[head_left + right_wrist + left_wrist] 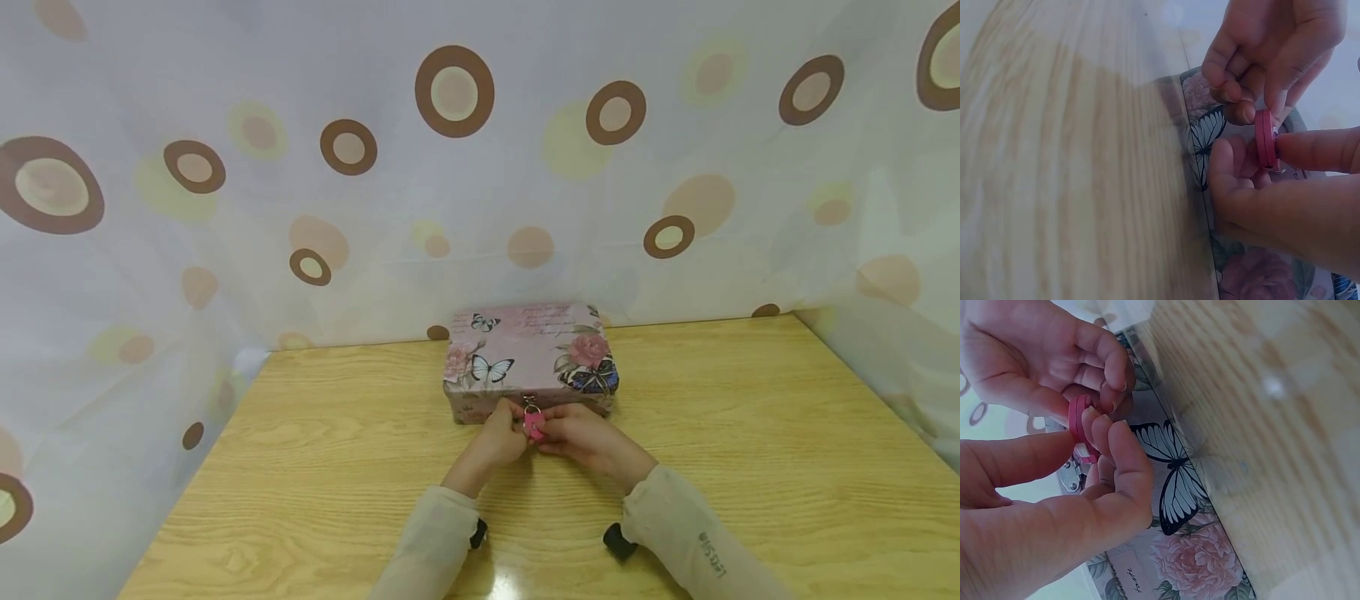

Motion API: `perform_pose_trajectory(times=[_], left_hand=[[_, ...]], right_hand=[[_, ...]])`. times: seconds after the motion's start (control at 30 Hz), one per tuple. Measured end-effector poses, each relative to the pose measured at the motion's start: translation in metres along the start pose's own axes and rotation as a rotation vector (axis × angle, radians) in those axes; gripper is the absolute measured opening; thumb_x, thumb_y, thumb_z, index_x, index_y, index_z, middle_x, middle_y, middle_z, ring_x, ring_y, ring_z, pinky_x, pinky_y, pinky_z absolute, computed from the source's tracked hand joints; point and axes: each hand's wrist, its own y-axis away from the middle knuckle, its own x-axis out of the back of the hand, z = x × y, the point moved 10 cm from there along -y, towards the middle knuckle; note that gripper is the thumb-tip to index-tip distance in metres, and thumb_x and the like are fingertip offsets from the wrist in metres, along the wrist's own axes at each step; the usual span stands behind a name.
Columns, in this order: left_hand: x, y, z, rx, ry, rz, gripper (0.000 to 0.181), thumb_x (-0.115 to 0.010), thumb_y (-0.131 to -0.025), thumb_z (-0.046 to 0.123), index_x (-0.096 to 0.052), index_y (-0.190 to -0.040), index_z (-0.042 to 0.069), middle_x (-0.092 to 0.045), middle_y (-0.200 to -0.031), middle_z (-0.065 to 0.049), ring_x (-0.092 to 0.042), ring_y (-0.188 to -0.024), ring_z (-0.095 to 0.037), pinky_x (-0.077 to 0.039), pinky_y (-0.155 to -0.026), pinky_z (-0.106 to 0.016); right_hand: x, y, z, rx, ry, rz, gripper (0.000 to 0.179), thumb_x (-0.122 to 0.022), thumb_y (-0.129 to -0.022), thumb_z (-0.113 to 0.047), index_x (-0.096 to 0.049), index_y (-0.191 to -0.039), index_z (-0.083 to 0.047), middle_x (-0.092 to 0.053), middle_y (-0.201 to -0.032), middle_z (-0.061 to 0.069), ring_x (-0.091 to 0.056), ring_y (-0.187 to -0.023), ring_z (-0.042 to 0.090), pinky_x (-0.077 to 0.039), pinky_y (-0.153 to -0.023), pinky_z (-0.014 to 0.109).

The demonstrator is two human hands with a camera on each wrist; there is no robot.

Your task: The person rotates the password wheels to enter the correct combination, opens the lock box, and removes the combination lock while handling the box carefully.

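A pink padlock (535, 424) hangs by its metal shackle at the clasp (529, 398) on the front of a pink box (525, 333) printed with butterflies and roses. From the left, my left hand (504, 435) pinches the padlock's edge between thumb and fingertips. My right hand (588, 436) pinches the other side, its thumb (1310, 150) pressed flat against the padlock's face. In the left wrist view the padlock (1079, 422) appears edge-on between both hands' fingers. The box's lid is down.
The box stands on a wooden table (337, 442) at its back edge. Behind it hangs a pale curtain (262, 83) with brown and peach circles, which also runs down both sides. Dark wrist straps (618, 542) show under the sleeves.
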Motion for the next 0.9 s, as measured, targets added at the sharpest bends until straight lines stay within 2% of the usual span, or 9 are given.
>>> perform_pose_trajectory(times=[0.03,0.1,0.33,0.9], left_hand=[[0.0026,0.0086,0.0121,0.012,0.015,0.003,0.019,-0.049,-0.086,-0.010,-0.042,-0.102,-0.005,-0.043,-0.076,-0.006,-0.042,-0.069,-0.016,-0.034,-0.059,-0.023],[0.0035,0.0131,0.0180,0.013,0.027,0.005,0.018,-0.048,-0.086,-0.011,-0.042,-0.102,-0.006,-0.042,-0.075,-0.005,-0.041,-0.068,-0.015,-0.033,-0.059,-0.022],[0.0020,0.0116,0.0150,0.035,0.010,-0.005,0.018,-0.048,-0.087,-0.012,-0.042,-0.103,-0.006,-0.041,-0.073,-0.004,-0.040,-0.067,-0.015,-0.032,-0.059,-0.022],[0.0022,0.0128,0.0174,0.019,0.022,-0.010,0.019,-0.045,-0.085,-0.014,-0.042,-0.103,-0.008,-0.042,-0.073,-0.004,-0.039,-0.066,-0.014,-0.032,-0.059,-0.022]], right_hand=[[-0.0006,0.0001,0.0000,0.001,0.004,-0.005,0.033,-0.039,-0.095,0.004,-0.040,-0.118,0.027,-0.059,-0.093,0.008,-0.059,-0.083,0.012,-0.051,-0.080,0.029],[-0.0005,0.0000,0.0005,-0.004,0.010,-0.003,0.032,-0.038,-0.096,0.003,-0.041,-0.118,0.026,-0.059,-0.093,0.007,-0.059,-0.083,0.012,-0.051,-0.079,0.028],[-0.0021,0.0018,-0.0008,-0.012,0.027,0.011,0.031,-0.038,-0.097,0.002,-0.043,-0.117,0.025,-0.059,-0.091,0.007,-0.059,-0.083,0.013,-0.051,-0.079,0.028],[-0.0007,0.0003,-0.0019,-0.003,-0.001,0.026,0.031,-0.040,-0.097,-0.001,-0.049,-0.116,0.022,-0.061,-0.086,0.002,-0.059,-0.081,0.013,-0.050,-0.075,0.028]])
